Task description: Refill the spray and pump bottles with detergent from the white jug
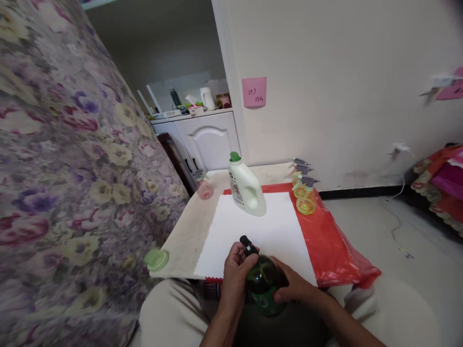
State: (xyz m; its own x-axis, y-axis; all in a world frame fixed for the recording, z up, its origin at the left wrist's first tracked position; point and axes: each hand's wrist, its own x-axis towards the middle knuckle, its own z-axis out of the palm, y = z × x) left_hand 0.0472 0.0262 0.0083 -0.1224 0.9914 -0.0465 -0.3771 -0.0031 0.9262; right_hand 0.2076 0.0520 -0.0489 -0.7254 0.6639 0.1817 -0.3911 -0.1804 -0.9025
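Note:
A dark green pump bottle point(265, 284) with a black pump top is held tilted over my lap, at the table's near edge. My left hand point(237, 272) grips the bottle by its neck, just under the black pump head point(247, 243). Around the body's right side wraps my right hand point(294, 284), its thumb on the green label. Farther back on a white sheet point(231, 241) stands a pale green detergent jug point(246, 188) with its handle to the right; a green spout shows at its mouth.
Several yellow spray bottles point(306, 202) stand at the back right on red plastic point(333, 250). A pink spray bottle point(204, 189) is at the back left. A light green cap point(156, 260) lies at the table's front left corner. A floral curtain point(72, 168) hangs close on the left.

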